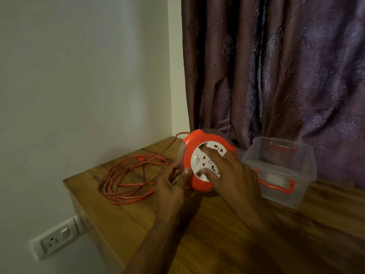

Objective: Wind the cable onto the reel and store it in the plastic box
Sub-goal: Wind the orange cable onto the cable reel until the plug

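Observation:
An orange cable reel [194,142] with a white socket face stands on edge on the wooden table [217,234]. My right hand [231,173] lies on the white face, fingers spread over it. My left hand [173,184] grips the reel's lower left rim, thumb on the orange edge. A long orange cable [126,178] lies in loose loops on the table to the left; one strand runs up to the reel's top. A clear plastic box [280,169] with orange handles stands open to the right, behind my right hand.
The table sits in a corner, white wall at the left, a purple patterned curtain [276,66] behind. A white wall socket [57,238] is below the table's left edge. The table's left corner [65,180] is near the cable loops.

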{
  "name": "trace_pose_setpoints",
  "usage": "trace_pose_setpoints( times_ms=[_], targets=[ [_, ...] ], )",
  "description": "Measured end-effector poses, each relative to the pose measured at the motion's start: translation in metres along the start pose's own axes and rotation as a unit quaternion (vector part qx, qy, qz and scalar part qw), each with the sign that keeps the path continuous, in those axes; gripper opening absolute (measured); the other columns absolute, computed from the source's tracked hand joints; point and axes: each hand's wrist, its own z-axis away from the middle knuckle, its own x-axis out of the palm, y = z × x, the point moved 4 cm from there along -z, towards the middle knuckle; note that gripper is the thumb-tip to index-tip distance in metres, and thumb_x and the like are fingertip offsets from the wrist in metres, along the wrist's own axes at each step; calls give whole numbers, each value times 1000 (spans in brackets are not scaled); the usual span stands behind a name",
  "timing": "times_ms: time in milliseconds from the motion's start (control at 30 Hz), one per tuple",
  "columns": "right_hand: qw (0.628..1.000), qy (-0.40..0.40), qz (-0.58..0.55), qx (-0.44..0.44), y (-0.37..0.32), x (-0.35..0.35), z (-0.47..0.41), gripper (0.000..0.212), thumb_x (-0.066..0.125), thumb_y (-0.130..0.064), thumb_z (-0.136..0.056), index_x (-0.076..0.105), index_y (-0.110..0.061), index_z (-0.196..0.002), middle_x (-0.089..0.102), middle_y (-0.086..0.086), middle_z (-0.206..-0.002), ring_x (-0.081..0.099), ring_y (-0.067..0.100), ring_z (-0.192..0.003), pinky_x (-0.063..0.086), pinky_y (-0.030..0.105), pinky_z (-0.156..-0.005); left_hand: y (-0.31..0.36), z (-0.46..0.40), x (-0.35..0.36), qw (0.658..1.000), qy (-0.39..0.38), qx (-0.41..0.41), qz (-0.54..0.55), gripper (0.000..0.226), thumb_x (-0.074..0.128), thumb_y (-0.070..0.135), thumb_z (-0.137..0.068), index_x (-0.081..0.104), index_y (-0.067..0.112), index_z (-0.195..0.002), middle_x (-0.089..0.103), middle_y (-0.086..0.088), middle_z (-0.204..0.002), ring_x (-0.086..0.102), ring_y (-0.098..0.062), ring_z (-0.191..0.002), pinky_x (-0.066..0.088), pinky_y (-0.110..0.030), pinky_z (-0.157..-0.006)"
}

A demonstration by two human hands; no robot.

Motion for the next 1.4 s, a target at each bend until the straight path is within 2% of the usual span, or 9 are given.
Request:
trace_pose_setpoints(
  times_ms=[267,433,533,667,800,933,1067,1200,1400],
  targets=[
    [1000,18,-20,-13,3,-8,-2,51,47,-45,-92,33,-40,-141,63,-1,-124,62,23,-105,51,37,-83,1,1,0,1000,5,1,-4,26,69,29,-89,63,44,-109,71,12,-114,72,-17,-101,64,-43,-71],
    [1000,-4,-18,-2,0,-2,-1,62,45,-57,-89,23,-39,-144,59,2,-131,60,25,-111,52,40,-86,2,1,0,1000,6,-7,-6,26,71,28,-89,64,46,-105,72,13,-110,72,-18,-102,64,-41,-72],
    [1000,8,17,11,0,0,2,67,46,-64,-86,22,-39,-144,58,3,-131,61,27,-109,50,38,-81,1,3,2,1000,-4,-10,-12,24,73,30,-85,66,45,-103,73,10,-111,71,-20,-103,62,-50,-79],
    [995,43,-9,86,3,-3,4,64,51,-70,-79,35,-38,-132,67,2,-111,64,29,-97,48,34,-71,0,4,5,1000,-16,-10,-12,25,73,33,-84,68,46,-104,73,9,-114,71,-19,-104,61,-51,-82],
    [975,14,-141,172,9,1,0,51,55,-63,-80,39,-40,-123,64,4,-115,59,30,-103,45,32,-71,2,4,5,1000,-15,-8,-2,25,72,27,-88,66,44,-105,75,14,-105,74,-14,-95,64,-43,-73],
    [998,1,-37,45,-5,-8,-2,54,51,-46,-90,31,-34,-139,53,4,-133,58,30,-109,48,35,-77,2,2,-1,1000,12,-26,11,21,70,25,-90,67,36,-108,76,14,-100,75,-14,-89,64,-41,-68],
    [992,-54,52,-104,-17,-9,-1,69,60,-29,-88,19,-39,-142,16,2,-152,45,29,-125,51,39,-84,2,0,-6,999,38,-29,14,34,68,30,-89,64,24,-123,73,4,-109,76,-15,-88,64,-38,-64],
    [982,-110,64,-141,-16,-4,0,77,59,-25,-90,8,-50,-143,-5,2,-159,30,32,-138,45,47,-100,4,0,-5,999,31,-20,15,39,67,34,-88,63,23,-124,72,5,-112,76,-15,-89,62,-33,-61],
    [989,-83,54,-108,-10,-2,0,62,52,-38,-93,14,-51,-142,4,3,-157,36,31,-134,47,45,-97,5,2,-2,1000,18,-15,3,42,69,36,-84,63,25,-124,71,7,-113,75,-15,-90,62,-33,-62]
  ],
)
